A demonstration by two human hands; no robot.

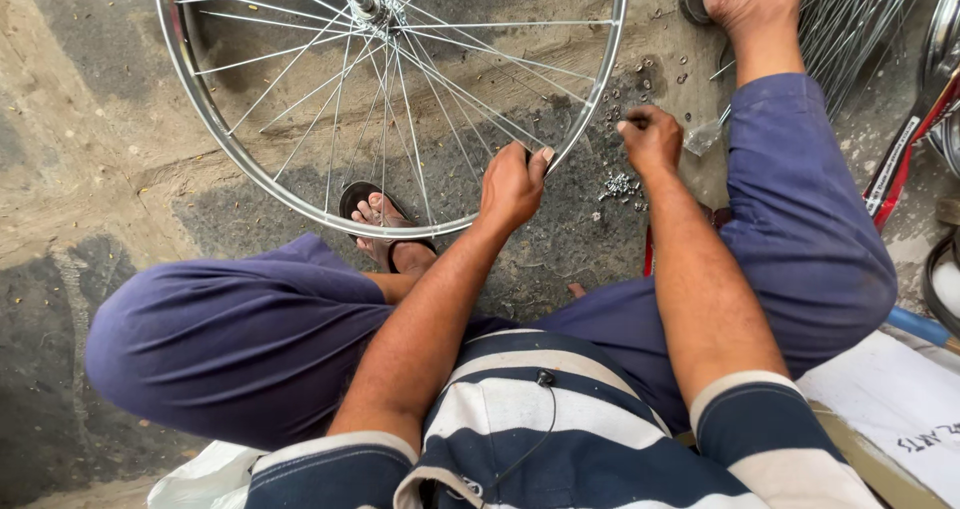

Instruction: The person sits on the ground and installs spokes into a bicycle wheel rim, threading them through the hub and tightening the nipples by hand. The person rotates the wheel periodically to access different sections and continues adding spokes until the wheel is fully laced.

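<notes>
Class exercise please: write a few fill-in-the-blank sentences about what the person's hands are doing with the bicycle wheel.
1. The left hand grips the wheel's ____.
2. The right hand is closed above small metal ____ lying on the ground.
3. The wheel has thin metal ____ running from hub to edge.

Missing words: rim; nipples; spokes

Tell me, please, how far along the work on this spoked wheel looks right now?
Done: the wheel already carries many spokes from hub to rim. In hand: the left hand has its grip on the rim's lower edge, and the right hand pinches something small beside it. Left: small metal pieces lie loose on the ground.
</notes>
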